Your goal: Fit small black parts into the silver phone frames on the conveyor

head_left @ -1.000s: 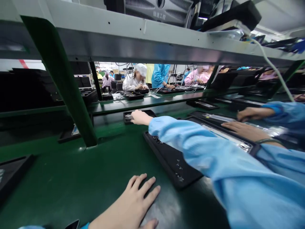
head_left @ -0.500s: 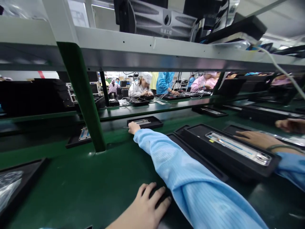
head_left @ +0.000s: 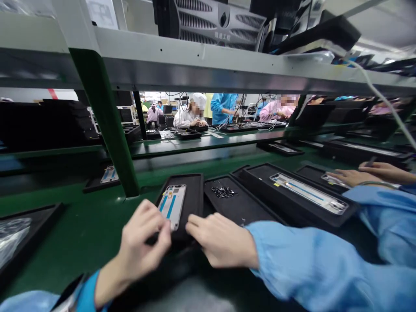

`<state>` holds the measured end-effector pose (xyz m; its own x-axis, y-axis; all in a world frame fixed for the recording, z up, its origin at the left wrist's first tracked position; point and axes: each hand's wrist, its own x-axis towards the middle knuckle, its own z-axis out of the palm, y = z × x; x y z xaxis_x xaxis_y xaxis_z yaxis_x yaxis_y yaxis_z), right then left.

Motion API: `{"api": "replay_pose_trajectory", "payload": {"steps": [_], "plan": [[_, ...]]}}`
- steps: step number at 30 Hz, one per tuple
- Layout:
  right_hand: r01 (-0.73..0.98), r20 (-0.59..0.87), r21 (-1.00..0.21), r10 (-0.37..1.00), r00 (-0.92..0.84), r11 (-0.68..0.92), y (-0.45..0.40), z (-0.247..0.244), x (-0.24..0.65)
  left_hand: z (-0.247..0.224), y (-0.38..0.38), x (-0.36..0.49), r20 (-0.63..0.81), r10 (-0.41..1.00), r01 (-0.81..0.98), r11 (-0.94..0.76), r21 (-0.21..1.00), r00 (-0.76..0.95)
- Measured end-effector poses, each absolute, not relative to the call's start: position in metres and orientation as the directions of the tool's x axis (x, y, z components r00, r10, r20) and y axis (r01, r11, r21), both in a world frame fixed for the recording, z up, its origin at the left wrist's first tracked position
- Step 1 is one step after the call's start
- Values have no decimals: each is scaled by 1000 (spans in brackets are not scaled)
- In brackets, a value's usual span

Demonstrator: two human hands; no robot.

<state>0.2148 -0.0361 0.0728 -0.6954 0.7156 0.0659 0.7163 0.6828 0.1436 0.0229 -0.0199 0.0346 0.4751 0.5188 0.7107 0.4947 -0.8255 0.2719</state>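
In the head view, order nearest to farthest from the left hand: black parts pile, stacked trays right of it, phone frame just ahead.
From the left hand:
1. phone frame, ahead, slightly right
2. black parts pile, farther right
3. stacked trays, farthest right

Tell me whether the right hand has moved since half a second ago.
Yes: the right hand has come back toward the person and farther to the right of the fixed green post.
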Motion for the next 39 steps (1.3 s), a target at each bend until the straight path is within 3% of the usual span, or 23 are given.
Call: {"api": "replay_pose_trajectory", "payload": {"steps": [3,6,9,11,14,16,19,27,39], "plan": [[671,56,68,669,-741,738,-70,57,234,38,16,7,659,659,663,-679,315,362],[621,51,-41,622,-781,783,-93,40,250,19,52,-7,538,761,741,-585,329,361],[559,116,-235,593,-797,796,-93,37,274,-5,74,-15,381,834,753,-536,383,400],[559,209,-368,652,-729,743,-74,45,296,-14,76,-15,292,859,746,-511,427,421],[716,282,-456,849,-447,529,-17,58,331,-14,67,-5,286,882,762,-468,448,374],[797,269,-450,912,-309,403,29,61,349,-11,59,5,332,882,769,-460,445,336],[844,206,-434,947,-247,314,85,54,363,-10,51,16,347,870,747,-483,456,351],[853,142,-431,956,-257,293,130,23,363,-12,47,20,303,860,698,-511,502,412],[914,177,-313,961,-212,259,131,8,353,-14,46,21,304,860,679,-510,528,410]]}}
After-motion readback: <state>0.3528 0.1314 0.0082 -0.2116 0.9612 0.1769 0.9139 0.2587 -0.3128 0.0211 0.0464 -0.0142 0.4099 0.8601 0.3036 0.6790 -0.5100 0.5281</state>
